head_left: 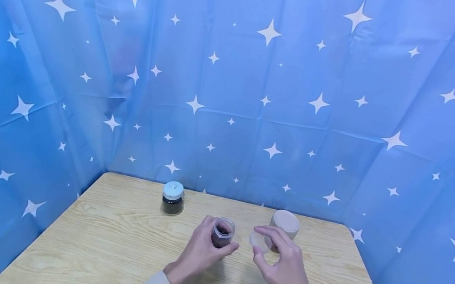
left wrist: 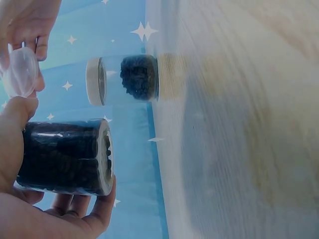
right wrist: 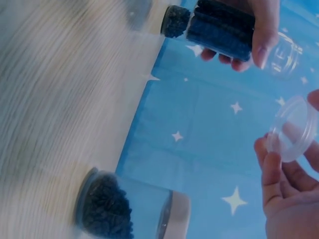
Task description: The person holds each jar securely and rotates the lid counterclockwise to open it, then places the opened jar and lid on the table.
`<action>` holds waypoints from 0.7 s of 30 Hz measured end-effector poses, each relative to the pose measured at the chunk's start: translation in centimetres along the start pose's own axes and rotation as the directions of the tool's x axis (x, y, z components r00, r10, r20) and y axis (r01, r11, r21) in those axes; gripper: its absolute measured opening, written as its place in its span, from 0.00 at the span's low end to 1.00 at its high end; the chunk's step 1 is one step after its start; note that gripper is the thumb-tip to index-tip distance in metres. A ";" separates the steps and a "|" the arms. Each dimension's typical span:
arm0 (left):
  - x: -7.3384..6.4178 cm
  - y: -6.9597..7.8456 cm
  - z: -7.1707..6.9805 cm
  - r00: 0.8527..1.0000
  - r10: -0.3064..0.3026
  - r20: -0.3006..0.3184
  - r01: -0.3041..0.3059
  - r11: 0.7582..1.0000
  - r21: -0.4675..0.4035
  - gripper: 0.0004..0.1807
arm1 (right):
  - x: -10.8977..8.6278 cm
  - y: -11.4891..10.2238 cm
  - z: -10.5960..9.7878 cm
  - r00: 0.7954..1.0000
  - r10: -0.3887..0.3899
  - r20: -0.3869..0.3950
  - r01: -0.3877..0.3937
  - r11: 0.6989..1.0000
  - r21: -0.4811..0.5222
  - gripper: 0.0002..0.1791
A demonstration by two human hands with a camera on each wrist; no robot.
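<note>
My left hand (head_left: pixel 202 244) grips an uncapped, dark-filled clear cylindrical jar (head_left: pixel 221 241), near upright above the desk (head_left: pixel 92 239); my right hand (head_left: pixel 282 263) pinches a round translucent plastic lid (head_left: pixel 260 242), apart, right of the jar's mouth.

Jar (head_left: pixel 220 240) in left grip (head_left: pixel 204 245), curtain (head_left: pixel 234 86) behind

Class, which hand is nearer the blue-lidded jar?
Left. The left hand is in front of the blue-lidded jar, to its right; the right hand is farther to the right.
</note>
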State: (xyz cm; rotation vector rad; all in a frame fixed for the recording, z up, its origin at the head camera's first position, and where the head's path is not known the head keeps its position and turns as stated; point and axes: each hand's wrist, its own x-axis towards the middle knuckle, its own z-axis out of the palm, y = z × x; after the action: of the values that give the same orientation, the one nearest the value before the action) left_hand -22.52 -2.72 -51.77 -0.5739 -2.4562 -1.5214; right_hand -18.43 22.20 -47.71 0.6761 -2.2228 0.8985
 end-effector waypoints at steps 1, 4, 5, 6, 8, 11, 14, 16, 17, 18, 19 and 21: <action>0.1 0.0 0.0 1.000 -0.005 -0.003 0.005 1.000 -0.004 0.18 | 0.0 0.1 0.0 1.000 0.005 0.000 -0.005 1.000 -0.001 0.27; 0.5 -0.1 -0.2 1.000 -0.022 -0.011 0.022 1.000 -0.014 0.19 | -0.1 0.5 0.1 1.000 0.017 -0.003 -0.017 1.000 0.001 0.27; 0.7 -0.1 -0.2 1.000 -0.025 -0.013 0.025 1.000 -0.017 0.19 | -0.2 0.6 0.1 1.000 0.024 -0.004 -0.024 1.000 0.001 0.27; 0.8 -0.2 -0.3 0.999 -0.028 -0.017 0.028 0.999 -0.018 0.19 | -0.2 0.7 0.1 0.999 0.031 -0.005 -0.031 1.000 0.002 0.27; 1.0 -0.3 -0.3 0.999 -0.039 -0.024 0.038 0.999 -0.018 0.19 | -0.3 0.9 0.2 0.999 0.041 -0.008 -0.041 0.999 0.004 0.27; 1.4 -0.4 -0.3 0.998 -0.052 -0.034 0.052 0.998 -0.023 0.20 | -0.3 1.1 0.3 0.999 0.044 -0.012 -0.044 0.999 0.002 0.27; 1.7 -0.6 -0.3 0.997 -0.064 -0.043 0.062 0.998 -0.029 0.20 | -0.3 1.2 0.3 0.999 0.039 -0.016 -0.039 0.999 -0.003 0.26; 1.9 -0.7 -0.2 0.996 -0.071 -0.047 0.069 0.997 -0.030 0.21 | -0.3 1.2 0.4 0.999 0.037 -0.018 -0.037 0.999 -0.005 0.27; 2.0 -0.8 -0.2 0.996 -0.073 -0.050 0.071 0.997 -0.030 0.21 | -0.3 1.2 0.4 0.999 0.037 -0.020 -0.037 0.999 -0.007 0.27; 2.1 -0.9 -0.2 0.996 -0.077 -0.052 0.075 0.997 -0.031 0.22 | -0.3 1.2 0.4 0.999 0.038 -0.020 -0.039 0.999 -0.008 0.27; 2.2 -0.9 -0.3 0.995 -0.082 -0.054 0.080 0.996 -0.031 0.22 | -0.3 1.3 0.4 0.999 0.041 -0.020 -0.041 0.999 -0.009 0.27; 2.4 -1.1 -0.3 0.994 -0.092 -0.056 0.090 0.995 -0.032 0.23 | -0.3 1.3 0.4 0.999 0.044 -0.020 -0.044 0.999 -0.012 0.27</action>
State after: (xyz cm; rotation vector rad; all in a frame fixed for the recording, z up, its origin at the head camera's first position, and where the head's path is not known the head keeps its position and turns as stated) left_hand -25.16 -2.88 -51.70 -0.4223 -2.4519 -1.5877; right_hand -19.21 22.78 -48.73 0.6118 -2.2318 0.9082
